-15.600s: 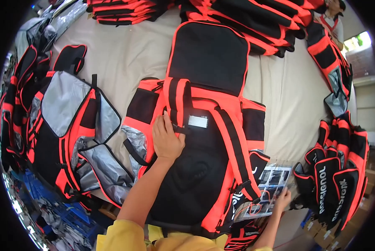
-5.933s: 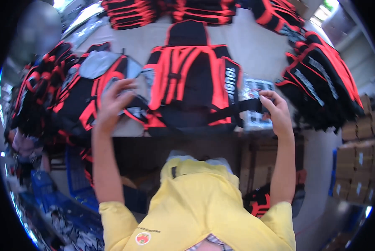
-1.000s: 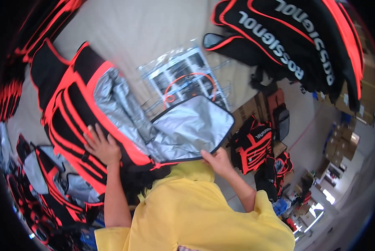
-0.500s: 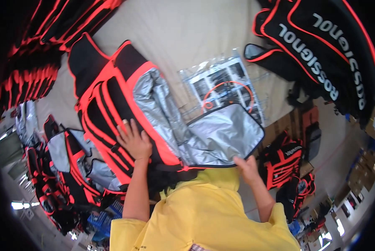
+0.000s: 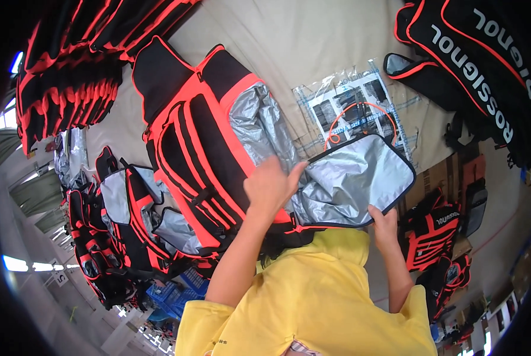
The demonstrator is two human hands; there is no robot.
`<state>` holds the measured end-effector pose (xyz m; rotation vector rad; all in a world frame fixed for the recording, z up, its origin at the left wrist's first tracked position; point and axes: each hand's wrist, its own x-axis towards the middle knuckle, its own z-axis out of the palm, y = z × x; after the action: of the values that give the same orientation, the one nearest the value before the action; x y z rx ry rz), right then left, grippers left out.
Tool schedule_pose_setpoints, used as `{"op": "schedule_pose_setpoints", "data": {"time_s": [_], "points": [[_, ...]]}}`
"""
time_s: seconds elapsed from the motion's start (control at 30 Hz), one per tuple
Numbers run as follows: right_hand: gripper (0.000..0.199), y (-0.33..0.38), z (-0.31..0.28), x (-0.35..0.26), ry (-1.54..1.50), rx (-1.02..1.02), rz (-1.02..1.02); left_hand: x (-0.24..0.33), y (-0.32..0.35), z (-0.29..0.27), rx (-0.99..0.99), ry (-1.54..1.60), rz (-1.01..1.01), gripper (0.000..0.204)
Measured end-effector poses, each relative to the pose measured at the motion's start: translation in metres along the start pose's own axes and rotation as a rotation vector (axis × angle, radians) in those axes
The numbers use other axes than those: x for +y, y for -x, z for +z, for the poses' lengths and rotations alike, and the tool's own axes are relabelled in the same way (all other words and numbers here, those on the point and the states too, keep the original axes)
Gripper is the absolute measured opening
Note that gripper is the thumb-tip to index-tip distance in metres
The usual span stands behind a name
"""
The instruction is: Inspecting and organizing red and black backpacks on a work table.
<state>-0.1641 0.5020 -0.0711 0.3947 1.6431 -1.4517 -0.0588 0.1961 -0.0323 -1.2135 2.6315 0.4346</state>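
Note:
A black bag (image 5: 218,172) with bright orange-red panels and straps lies on the table in front of me, tilted to the left. Its silver-lined side (image 5: 264,127) gapes, and a silver-lined flap (image 5: 360,178) with dark edging is folded out to the right. My left hand (image 5: 271,188) is over the bag's edge beside the lining, thumb stretched away from bent fingers that partly hide one another; I see nothing held in it. At the flap's near right corner, my right hand (image 5: 385,224) is closed on the dark edge, thumb on top.
Beyond the flap lies a clear plastic bag (image 5: 351,101) with a printed sheet and an orange cord. Stacked black-and-orange bags (image 5: 69,98) fill the far left. More bags (image 5: 138,210) hang at the left, and large black bags (image 5: 467,65) lie at the far right.
My left hand has gone from lying spread on the bag's strapped front, moving right to the silver-lined opening. My right hand still grips the flap's edge. The whole view has shifted.

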Motion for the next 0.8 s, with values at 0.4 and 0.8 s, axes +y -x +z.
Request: {"op": "schedule_pose_setpoints", "data": {"time_s": [0.4,0.8], "points": [[0.034,0.018,-0.006,0.017,-0.103,-0.017,0.067,-0.094,0.036,0.013,-0.290,0.946,-0.244,0.049],[0.046,0.009,-0.029,0.039,0.138,-0.015,0.057,-0.085,0.031,0.012,-0.260,1.016,-0.233,0.040]]}}
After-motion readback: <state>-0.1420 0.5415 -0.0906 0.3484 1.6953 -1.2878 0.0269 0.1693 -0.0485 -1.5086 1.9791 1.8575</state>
